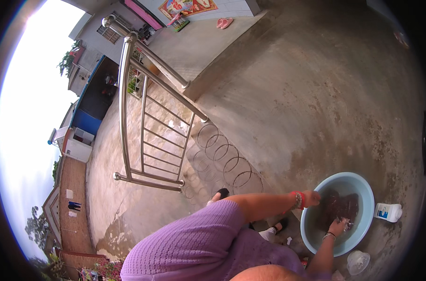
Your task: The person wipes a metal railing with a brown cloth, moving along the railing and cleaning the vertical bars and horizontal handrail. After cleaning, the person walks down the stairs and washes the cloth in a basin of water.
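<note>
A light blue plastic basin [365,214] holds murky water with a dark reddish-brown cloth [339,203] lying in it. My left hand [311,198], with a red band and a beaded bracelet at its wrist, is curled over the basin's near rim. Whether it grips the rim is unclear. Inside the basin, my right hand [336,226] has its fingers closed around a pale, glinting bunched piece [346,223] at the cloth's edge. It may be fabric or suds. A white plastic bottle [388,212] with a blue-marked label lies just outside the basin.
A clear plastic tub [358,262] rests on the concrete floor [269,116] beside the basin. Stainless-steel railing [125,105] stands along the steps, where ring patterns [230,163] show. Pink slippers [224,23] sit on a raised ledge. My shoes [222,193] are close to the basin.
</note>
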The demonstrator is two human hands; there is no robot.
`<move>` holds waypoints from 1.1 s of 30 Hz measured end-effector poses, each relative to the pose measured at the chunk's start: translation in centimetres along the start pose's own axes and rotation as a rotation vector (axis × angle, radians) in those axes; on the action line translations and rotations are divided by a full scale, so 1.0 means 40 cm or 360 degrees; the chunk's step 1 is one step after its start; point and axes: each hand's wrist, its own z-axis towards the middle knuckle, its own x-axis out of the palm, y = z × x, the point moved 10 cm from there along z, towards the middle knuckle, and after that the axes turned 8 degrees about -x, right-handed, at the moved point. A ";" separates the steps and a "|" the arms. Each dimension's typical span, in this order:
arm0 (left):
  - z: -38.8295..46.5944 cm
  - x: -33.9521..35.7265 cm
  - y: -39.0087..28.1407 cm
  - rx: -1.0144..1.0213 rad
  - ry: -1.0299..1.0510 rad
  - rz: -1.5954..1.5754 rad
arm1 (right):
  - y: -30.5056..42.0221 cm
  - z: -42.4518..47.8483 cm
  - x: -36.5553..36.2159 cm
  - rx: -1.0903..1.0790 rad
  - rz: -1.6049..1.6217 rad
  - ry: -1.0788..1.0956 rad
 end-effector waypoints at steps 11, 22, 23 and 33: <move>0.105 0.175 0.075 -0.0807 0.0242 -0.0623 | 0.095 -0.017 0.085 0.0391 0.1084 0.0032; 0.406 0.250 0.100 0.0143 0.0797 -0.1171 | 0.513 -0.003 -0.413 -0.0400 0.1878 -0.0088; 0.410 0.238 0.105 0.0189 0.0681 -0.1050 | 0.496 0.005 -0.392 -0.0332 0.1779 -0.0114; 0.132 0.224 -0.156 -0.0359 0.0246 -0.1009 | 0.008 0.052 -0.159 0.0468 0.0361 0.0028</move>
